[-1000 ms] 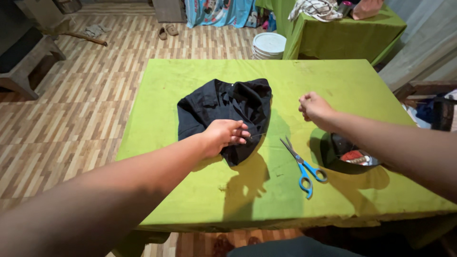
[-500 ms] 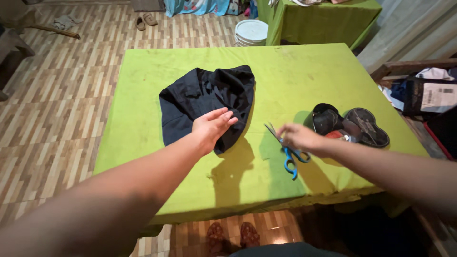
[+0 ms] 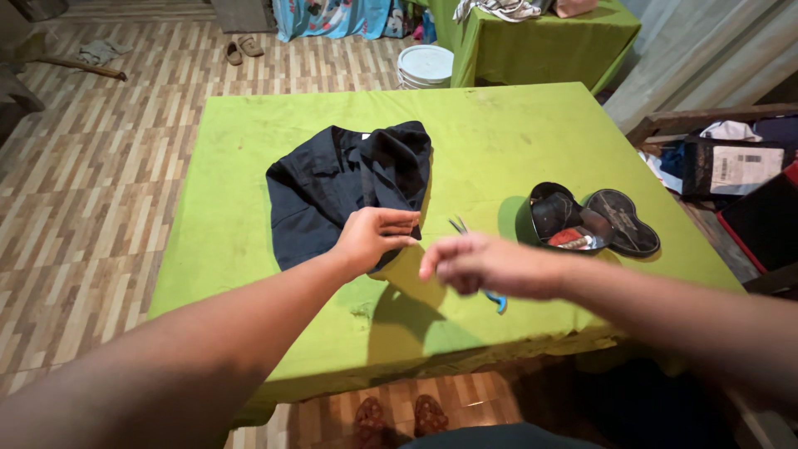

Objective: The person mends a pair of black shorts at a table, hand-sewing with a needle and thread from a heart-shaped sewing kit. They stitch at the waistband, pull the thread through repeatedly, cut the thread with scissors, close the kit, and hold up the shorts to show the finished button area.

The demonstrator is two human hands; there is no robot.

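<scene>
The crumpled dark navy cloth garment (image 3: 349,191) is pinched at its near edge by the left hand (image 3: 374,237); the blurred right hand (image 3: 482,264), grip indeterminable, hovers over blue-handled scissors (image 3: 482,266) just right.

Single view, head-worn camera: positioned above the near edge of a green-covered table (image 3: 249,166), angled steeply down and forward. Both forearms enter from the bottom of the frame at close range; the person's feet (image 3: 397,416) show directly below. Far field takes in wood-patterned floor (image 3: 100,166) and a second green table (image 3: 540,41).
</scene>
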